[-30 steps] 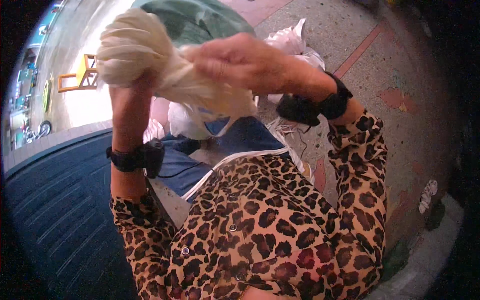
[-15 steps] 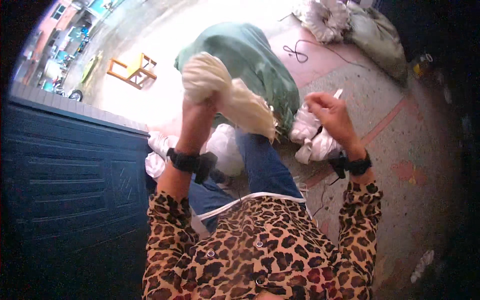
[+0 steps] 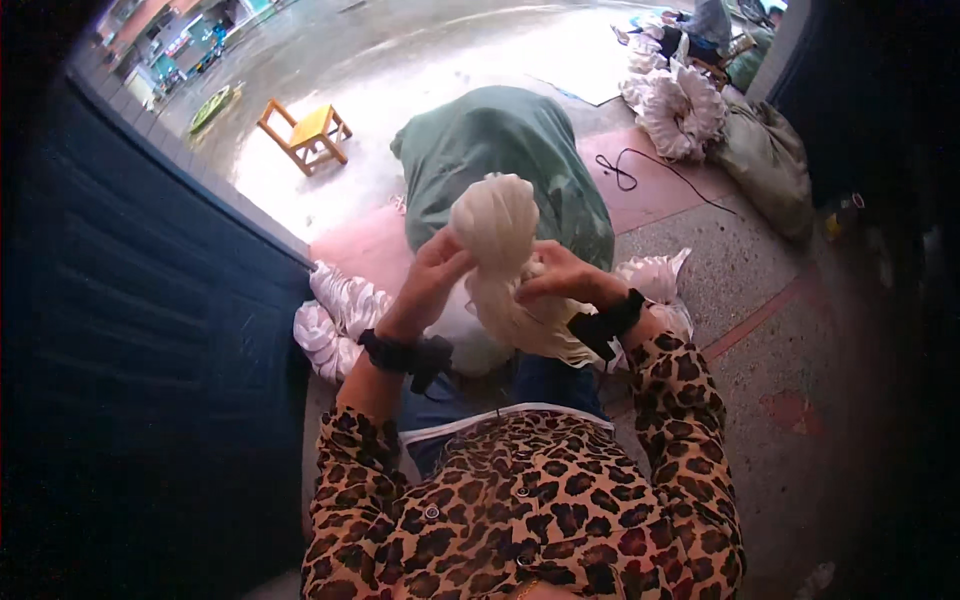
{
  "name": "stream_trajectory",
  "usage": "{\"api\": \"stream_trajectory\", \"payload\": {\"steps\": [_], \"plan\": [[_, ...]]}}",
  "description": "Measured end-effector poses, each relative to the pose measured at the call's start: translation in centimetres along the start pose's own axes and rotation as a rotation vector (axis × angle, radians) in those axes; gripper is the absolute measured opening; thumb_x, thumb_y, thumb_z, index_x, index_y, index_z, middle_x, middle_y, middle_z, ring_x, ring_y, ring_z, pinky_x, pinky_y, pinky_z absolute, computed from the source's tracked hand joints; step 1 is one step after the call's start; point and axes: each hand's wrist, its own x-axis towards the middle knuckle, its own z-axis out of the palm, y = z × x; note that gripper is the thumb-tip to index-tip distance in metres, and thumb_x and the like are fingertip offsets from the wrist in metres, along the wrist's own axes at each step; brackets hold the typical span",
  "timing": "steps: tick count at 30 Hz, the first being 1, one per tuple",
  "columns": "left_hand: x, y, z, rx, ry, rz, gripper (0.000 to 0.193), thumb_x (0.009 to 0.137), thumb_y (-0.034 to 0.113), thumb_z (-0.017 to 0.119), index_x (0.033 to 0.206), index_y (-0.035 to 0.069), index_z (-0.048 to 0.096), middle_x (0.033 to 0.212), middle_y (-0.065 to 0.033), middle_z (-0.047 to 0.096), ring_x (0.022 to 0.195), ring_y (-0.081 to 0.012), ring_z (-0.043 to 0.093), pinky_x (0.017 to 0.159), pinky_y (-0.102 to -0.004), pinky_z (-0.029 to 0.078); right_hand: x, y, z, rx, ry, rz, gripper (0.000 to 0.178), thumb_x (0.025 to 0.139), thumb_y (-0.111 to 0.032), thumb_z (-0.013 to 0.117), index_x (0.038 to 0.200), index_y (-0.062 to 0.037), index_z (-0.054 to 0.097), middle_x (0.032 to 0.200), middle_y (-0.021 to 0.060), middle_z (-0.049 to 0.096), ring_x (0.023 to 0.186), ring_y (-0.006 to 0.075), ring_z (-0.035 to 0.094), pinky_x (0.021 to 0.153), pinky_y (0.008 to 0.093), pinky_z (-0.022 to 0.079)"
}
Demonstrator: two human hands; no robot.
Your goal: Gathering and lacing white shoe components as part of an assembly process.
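Note:
A cream bundle of layered, pleated cloth stands upright in front of me, bulging at the top and fanning out into loose ends below. My left hand is closed on its left side, fingers and thumb pressed to the cloth. From the right, my right hand pinches the bundle at its narrower middle, with the fingertips partly hidden by cloth. Directly behind the bundle sits a large full green sack. Part of a white bag or bundle shows below, by my legs.
Pale pink-white cloth bundles lie at left by the dark blue door and at right beside the sack. A yellow wooden chair stands outside. At far right are more pleated bundles, an olive sack, a black cord and a person.
My right hand has come across to the cream bundle and now grips it. The bundle has turned from slanting to upright and moved right. My view has tilted up a little.

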Motion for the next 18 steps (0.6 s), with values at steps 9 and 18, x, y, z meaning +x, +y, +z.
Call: {"api": "stream_trajectory", "payload": {"steps": [9, 18], "plan": [[-6.8, -2.8, -6.1, -0.182, 0.184, 0.094, 0.110, 0.084, 0.022, 0.076, 0.154, 0.009, -0.007, 0.129, -0.0176, 0.055, 0.118, -0.0259, 0.055, 0.099, -0.0398, 0.048, 2.9, -0.7, 7.1, -0.846, 0.259, -0.005, 0.051, 0.075, -0.028, 0.080, 0.116, -0.0051, 0.059, 0.100, 0.0175, 0.068, 0.093, 0.0315, 0.066, 0.080, 0.0377, 0.051], [-9.2, -4.8, -9.6, -0.181, 0.256, 0.087, 0.084, 0.076, 0.006, 0.078, 0.145, -0.002, 0.032, 0.123, -0.0106, 0.057, 0.110, -0.0185, 0.057, 0.097, -0.0320, 0.047, 4.3, 3.1, 9.6, -0.710, 0.205, -0.295, 0.056, 0.076, -0.019, 0.081, 0.123, -0.0031, 0.057, 0.098, 0.0103, 0.066, 0.095, 0.0237, 0.064, 0.084, 0.0345, 0.051]]}}
